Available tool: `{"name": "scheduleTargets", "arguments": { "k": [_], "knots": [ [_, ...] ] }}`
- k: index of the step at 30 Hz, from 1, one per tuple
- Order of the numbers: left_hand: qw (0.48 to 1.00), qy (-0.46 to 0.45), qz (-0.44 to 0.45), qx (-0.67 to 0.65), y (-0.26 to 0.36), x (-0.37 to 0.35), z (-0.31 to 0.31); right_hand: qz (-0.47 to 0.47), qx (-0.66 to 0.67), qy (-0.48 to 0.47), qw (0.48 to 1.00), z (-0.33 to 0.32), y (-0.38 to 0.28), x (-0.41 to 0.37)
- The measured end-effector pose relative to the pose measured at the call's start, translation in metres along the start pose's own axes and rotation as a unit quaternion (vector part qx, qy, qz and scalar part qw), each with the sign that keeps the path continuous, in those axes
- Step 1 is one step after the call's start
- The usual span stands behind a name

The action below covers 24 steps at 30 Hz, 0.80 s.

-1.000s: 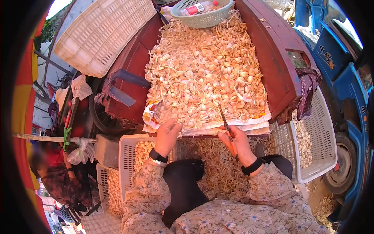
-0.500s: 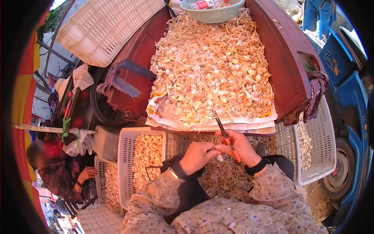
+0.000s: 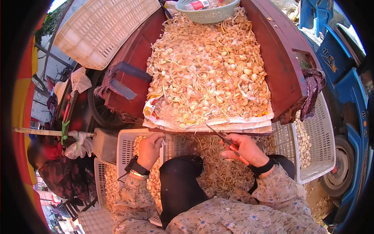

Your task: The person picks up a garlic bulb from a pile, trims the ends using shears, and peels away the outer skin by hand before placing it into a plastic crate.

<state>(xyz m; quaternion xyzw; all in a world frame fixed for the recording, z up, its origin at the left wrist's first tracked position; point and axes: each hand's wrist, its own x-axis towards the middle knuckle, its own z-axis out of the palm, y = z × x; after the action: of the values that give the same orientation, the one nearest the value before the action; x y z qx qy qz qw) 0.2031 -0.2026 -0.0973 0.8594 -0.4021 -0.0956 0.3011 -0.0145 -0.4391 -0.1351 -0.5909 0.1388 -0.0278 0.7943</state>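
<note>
My right hand [image 3: 246, 151] is closed round a pair of scissors [image 3: 233, 146] with orange-red handles, their thin dark tip pointing up and left towards the front edge of the garlic heap [image 3: 208, 74]. My left hand [image 3: 151, 150] is over the left white crate [image 3: 125, 150], which holds peeled-looking garlic cloves [image 3: 154, 183]. Its thumb and fingers are pinched together, with a small pale bit showing at the fingertips that I cannot make out. The heap of loose cloves and dry skins lies on a white sack sheet [image 3: 210, 127] in a red-brown cart bed [image 3: 282, 58].
A pale green basket [image 3: 208, 15] sits on the heap's far end. Another crate [image 3: 325, 144] with cloves stands to the right, beside a blue vehicle [image 3: 350, 97]. Skins and stalks [image 3: 226, 175] cover the ground between my knees. A person [image 3: 64, 175] sits at the left.
My hands were together in front of the heap. The left has moved left over the crate, while the right stays nearly in place with the scissors, whose tip has swung lower and leftward.
</note>
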Motion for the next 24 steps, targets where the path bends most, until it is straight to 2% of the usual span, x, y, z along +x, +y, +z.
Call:
{"name": "scheduleTargets", "arguments": {
  "k": [1,3,5,8,11,15,21,24],
  "knots": [
    [0.999,0.005,-0.036,0.013,-0.006,0.0,-0.004,-0.015,-0.045,0.023,0.999,-0.001,0.001,0.002],
    [0.994,0.007,-0.099,-0.053,-0.011,0.003,-0.001,-0.043,-0.132,0.068,0.988,-0.003,0.004,0.006],
    [0.978,-0.013,-0.173,-0.115,0.001,0.013,0.004,-0.007,-0.103,0.09,0.991,-0.001,0.005,0.009],
    [0.992,0.024,-0.007,-0.121,-0.006,0.038,0.043,-0.011,-0.082,0.11,0.991,0.003,0.007,0.016],
    [0.999,0.01,0.043,-0.026,0.009,0.057,0.058,-0.012,-0.063,0.128,0.99,0.004,0.008,0.02],
    [0.992,-0.025,0.122,0.027,-0.001,0.071,0.081,0.0,-0.074,0.138,0.988,0.002,0.013,0.023],
    [0.991,-0.044,0.108,0.06,0.007,0.067,0.077,-0.01,-0.095,0.13,0.987,0.0,0.027,0.03],
    [0.995,-0.011,-0.013,-0.097,-0.003,0.058,0.068,-0.017,-0.101,0.134,0.986,0.001,0.028,0.028]
  ]
}}
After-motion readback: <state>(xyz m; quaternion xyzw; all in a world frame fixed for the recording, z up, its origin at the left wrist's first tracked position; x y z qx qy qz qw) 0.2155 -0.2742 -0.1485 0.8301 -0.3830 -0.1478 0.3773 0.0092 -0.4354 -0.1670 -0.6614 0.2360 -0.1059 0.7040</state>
